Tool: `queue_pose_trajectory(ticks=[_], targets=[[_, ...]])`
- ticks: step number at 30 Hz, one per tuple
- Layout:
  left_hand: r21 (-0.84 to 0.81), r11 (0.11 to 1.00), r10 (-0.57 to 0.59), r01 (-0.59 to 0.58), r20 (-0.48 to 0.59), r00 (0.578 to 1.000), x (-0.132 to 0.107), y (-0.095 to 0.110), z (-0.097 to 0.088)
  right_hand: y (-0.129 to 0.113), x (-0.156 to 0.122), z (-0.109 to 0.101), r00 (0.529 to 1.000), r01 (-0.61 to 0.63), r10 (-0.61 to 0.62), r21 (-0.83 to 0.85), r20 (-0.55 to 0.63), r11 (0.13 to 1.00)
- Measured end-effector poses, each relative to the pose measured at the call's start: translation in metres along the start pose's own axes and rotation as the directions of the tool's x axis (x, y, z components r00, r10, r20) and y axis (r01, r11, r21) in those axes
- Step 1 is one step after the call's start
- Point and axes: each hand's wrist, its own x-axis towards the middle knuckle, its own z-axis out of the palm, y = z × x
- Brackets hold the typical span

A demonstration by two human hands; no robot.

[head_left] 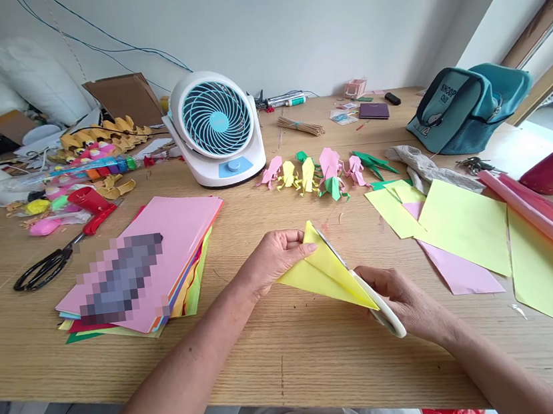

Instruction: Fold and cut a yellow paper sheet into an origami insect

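Note:
My left hand (277, 257) is closed in a pinch on the upper left corner of a folded yellow paper (328, 273), held just above the wooden table (284, 354). My right hand (412, 303) is wrapped round the white handle of a pair of scissors (387, 311). The scissors' blades run up along the paper's right edge toward its top point. The fingers of the right hand are partly hidden behind the handle and the paper.
A stack of coloured paper (170, 240) and black scissors (45, 267) lie to the left. Behind stand a white fan (216, 127) and several origami figures (325, 171). Yellow and pink sheets (465, 224), a pink roll (545, 221), keys (476, 166) and a teal bag (466, 106) are on the right.

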Motion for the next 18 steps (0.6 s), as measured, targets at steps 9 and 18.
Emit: queue_pose_trajectory(ticks=[9,18], targets=[[0.012,1.0,-0.002,0.002,0.02,1.0,-0.0009,-0.0013,0.001,-0.0013,0.0019,-0.0015,1.0,0.011,-0.011,-0.012,-0.012,1.0],[0.018,1.0,-0.004,0.004,0.031,1.0,-0.0022,-0.0011,0.0024,0.0027,0.0026,0.0011,1.0,0.007,-0.007,0.003,-0.029,1.0]])
